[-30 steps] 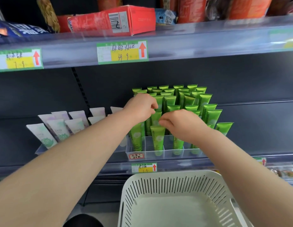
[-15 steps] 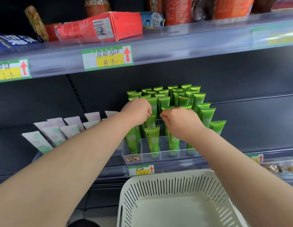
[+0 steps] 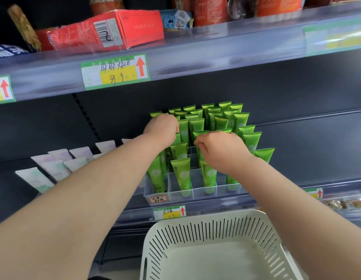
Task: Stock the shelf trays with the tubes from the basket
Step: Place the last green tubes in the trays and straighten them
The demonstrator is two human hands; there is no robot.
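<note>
So, pretty much done I'd say: the white basket [image 3: 205, 216] at bottom centre shows only bare floor, and the green tubes [image 3: 180, 174] stand packed in the clear tray [image 3: 196, 193] mid-frame. Left hand [image 3: 162, 128] and right hand [image 3: 220, 150] are curled among the tube tops, close together; can't tell if either grips one.

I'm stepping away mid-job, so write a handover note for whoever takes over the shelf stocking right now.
Left hand: fingers curled among the green tubes, back left of the tray; grip hidden.
Right hand: curled over tube tops mid-tray; grip hidden.
Done: tray looks nearly full; the basket shows no tubes in its visible part.
Left: likely straighten the tubes, check for gaps, withdraw both hands.
</note>
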